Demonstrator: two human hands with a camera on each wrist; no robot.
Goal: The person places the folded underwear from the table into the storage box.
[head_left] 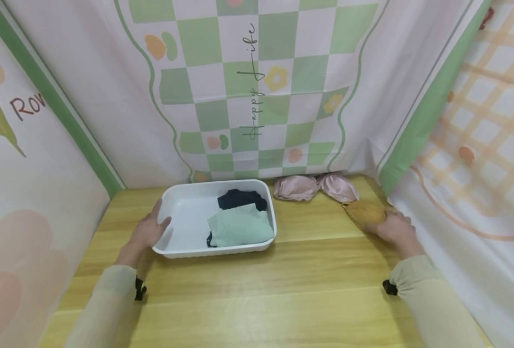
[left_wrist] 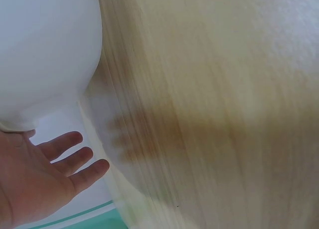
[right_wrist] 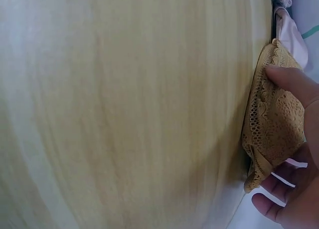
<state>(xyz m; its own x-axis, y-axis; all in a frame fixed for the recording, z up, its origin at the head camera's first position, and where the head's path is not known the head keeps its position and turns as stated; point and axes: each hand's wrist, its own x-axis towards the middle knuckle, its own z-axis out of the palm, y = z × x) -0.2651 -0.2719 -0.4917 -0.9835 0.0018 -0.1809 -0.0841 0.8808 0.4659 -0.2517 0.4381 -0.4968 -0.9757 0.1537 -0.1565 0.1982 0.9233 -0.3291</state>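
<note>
Mustard lace bra [head_left: 363,212], by the worktop's [head_left: 317,280] far right corner, extends leftward from my right hand [head_left: 397,230], the nearer one, its long axis roughly sideways, pinched; my left hand [head_left: 148,233], visible fingers straight, touches the tray's [head_left: 215,251] left rim.

Here stands one wood-grained tabletop [head_left: 248,299]; green-checked back curtain [head_left: 257,82], lettered "Happy Life"; left curtain [head_left: 22,188], flowered; right curtain [head_left: 478,135], orange-plaid.
</note>
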